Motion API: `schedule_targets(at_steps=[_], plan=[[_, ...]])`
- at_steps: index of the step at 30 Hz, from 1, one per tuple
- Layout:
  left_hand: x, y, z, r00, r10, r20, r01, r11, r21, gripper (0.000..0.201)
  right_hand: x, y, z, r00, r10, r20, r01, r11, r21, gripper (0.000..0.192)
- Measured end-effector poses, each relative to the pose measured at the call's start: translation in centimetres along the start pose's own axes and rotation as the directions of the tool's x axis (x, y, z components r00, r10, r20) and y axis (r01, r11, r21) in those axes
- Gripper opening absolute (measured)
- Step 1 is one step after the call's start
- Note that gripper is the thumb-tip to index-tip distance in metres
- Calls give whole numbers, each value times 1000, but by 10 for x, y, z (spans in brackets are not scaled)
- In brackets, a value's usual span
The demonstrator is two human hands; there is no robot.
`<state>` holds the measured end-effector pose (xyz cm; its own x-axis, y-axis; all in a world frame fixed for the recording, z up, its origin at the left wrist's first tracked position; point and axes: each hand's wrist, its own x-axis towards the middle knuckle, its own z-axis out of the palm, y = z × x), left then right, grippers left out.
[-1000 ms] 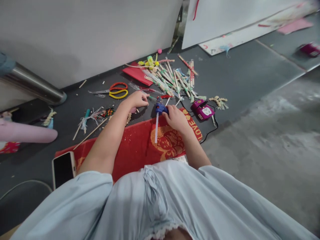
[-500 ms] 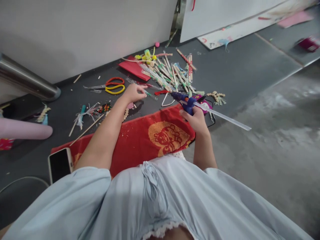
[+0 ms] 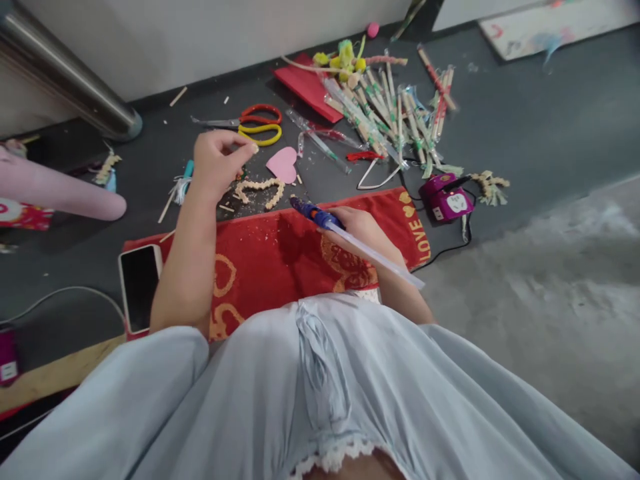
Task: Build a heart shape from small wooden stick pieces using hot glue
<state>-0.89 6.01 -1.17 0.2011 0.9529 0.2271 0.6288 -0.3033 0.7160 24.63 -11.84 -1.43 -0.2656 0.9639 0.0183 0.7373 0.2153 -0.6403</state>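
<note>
- Your right hand (image 3: pixel 363 230) is closed around the blue glue gun (image 3: pixel 317 215), which lies low over the red towel (image 3: pixel 265 257) with its nozzle aimed left toward the beaded heart outline (image 3: pixel 260 190). A hot tip this near the cloth could drip or scorch the fabric if you lower it further.
- The clear glue stick (image 3: pixel 377 257) projects back from the gun across your wrist toward the pale blue garment (image 3: pixel 350 387). A turn of the wrist could snag the stick on the cloth and pull the nozzle off line.
- Your left hand (image 3: pixel 215 160) is raised above the floor with fingertips pinched together; whatever small piece sits between them is too small to identify. The hands are well apart. Bringing the pinched piece to the nozzle puts your fingertips (image 3: pixel 247 148) close to hot glue, so a burn is the chief hazard.
- The pink paper heart (image 3: pixel 283 163) lies just beyond the beaded heart outline, near the scissors (image 3: pixel 255 123). A stray glue string could bond it to the floor or to the beads.
- The black cord (image 3: pixel 445 250) runs from the purple box (image 3: pixel 447 198) past the towel corner. Tugging the gun sideways could drag the box into the pile of sticks (image 3: pixel 395 110).
- The phone (image 3: pixel 139 283) lies touching the left edge of the towel; a drip carried that way would foul its screen.
</note>
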Motion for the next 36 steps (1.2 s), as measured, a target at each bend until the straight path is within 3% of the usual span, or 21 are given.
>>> schedule_targets(at_steps=[1, 3, 7, 13, 19, 25, 29, 36], plan=[[-9, -9, -5, 996, -90, -29, 89, 995, -33, 23, 5, -4, 2, 999, -17, 34, 18, 1000, -16, 36], [-28, -23, -13, 985, -143, -99, 136, 988, -76, 19, 15, -11, 5, 993, -65, 99, 70, 996, -50, 39], [-59, -38, -18, 987, -127, -98, 120, 990, -72, 14, 38, -18, 14, 964, -142, 224, 192, 957, -218, 36], [-83, -54, -9, 987, -107, -122, 97, 992, -86, 24, 60, -27, 31, 940, -164, 298, 276, 881, -385, 35], [-91, -70, 1, 973, -114, -203, 84, 985, -149, 34, 68, -27, 52, 945, -154, 287, 277, 845, -457, 37], [-94, -74, 0, 969, -82, -231, 42, 984, -173, 28, 69, -23, 67, 958, -155, 243, 264, 810, -524, 33], [-95, -73, -1, 972, -99, -215, 68, 987, -147, 23, 67, -17, 73, 960, -172, 219, 266, 802, -535, 30], [-96, -70, -2, 985, -30, -172, 22, 999, -48, 21, 60, -8, 80, 959, -222, 178, 283, 805, -521, 37]])
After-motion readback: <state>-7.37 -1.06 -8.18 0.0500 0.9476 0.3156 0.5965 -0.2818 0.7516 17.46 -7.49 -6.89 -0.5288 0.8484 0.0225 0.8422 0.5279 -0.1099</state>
